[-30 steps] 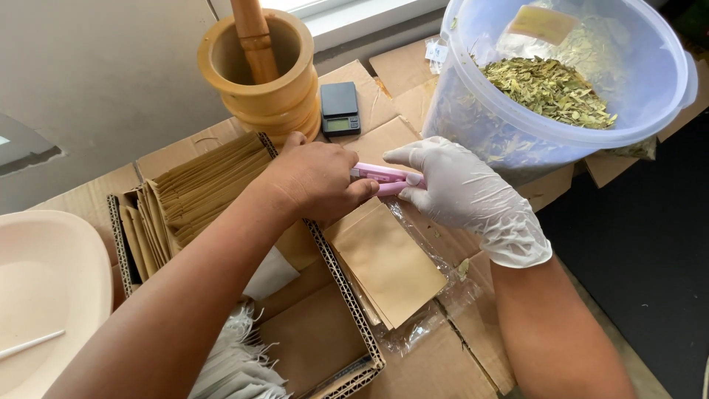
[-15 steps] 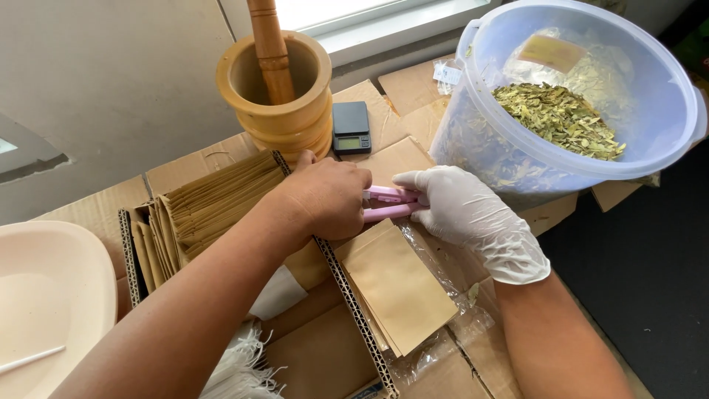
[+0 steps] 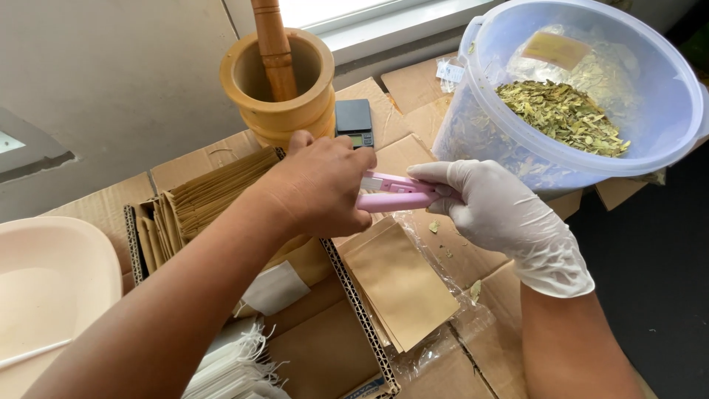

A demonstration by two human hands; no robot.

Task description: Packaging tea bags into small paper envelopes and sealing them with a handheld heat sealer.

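Note:
A pink hand-held sealer [image 3: 395, 193] is held between both hands above the cardboard. My bare left hand [image 3: 319, 186] grips its left end from above. My right hand [image 3: 501, 207], in a white glove, holds its right end. Just below lies a small stack of brown paper pouches [image 3: 399, 281] on a clear plastic sleeve. What sits between the sealer's jaws is hidden by my left hand.
A cardboard box [image 3: 358, 310] holds more brown pouches [image 3: 207, 196] and white filter bags [image 3: 233, 362]. A wooden mortar with pestle [image 3: 281, 77], a small black scale [image 3: 354, 122], a clear bucket of dried green leaves [image 3: 569, 111] and a cream basin [image 3: 52, 288] stand around.
Both hands have lifted the pink sealer slightly and shifted it to the right. My right hand has slid further right along it.

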